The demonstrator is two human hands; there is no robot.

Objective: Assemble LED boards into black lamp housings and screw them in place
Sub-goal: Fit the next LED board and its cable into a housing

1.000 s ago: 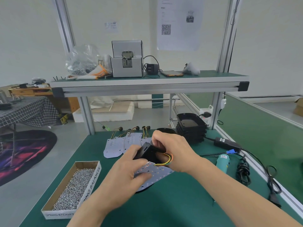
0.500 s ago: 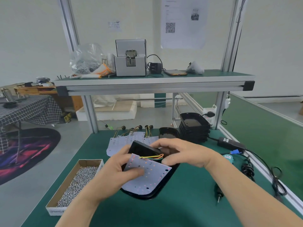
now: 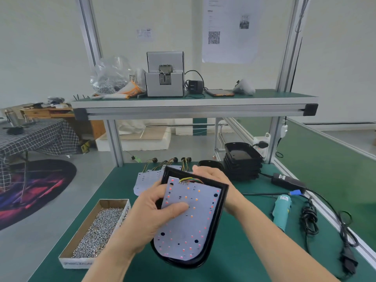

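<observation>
Here, left hand (image 3: pixel 150 217) and right hand (image 3: pixel 211 176) both grip 1 housing (image 3: pixel 222 200) holding 1 LED board (image 3: pixel 189 226).

The side wall of the cardboard box (image 3: pixel 124 215), lower left of the frame, shows the printed letters "ANCER"; the print on its front wall is too faint to read. The paper sheet (image 3: pixel 230 29) at the upper middle carries a QR code (image 3: pixel 214 37); its lines of text, the small note (image 3: pixel 144 35) to its left and the electric screwdriver (image 3: pixel 281 212) label are too small to read.
</observation>
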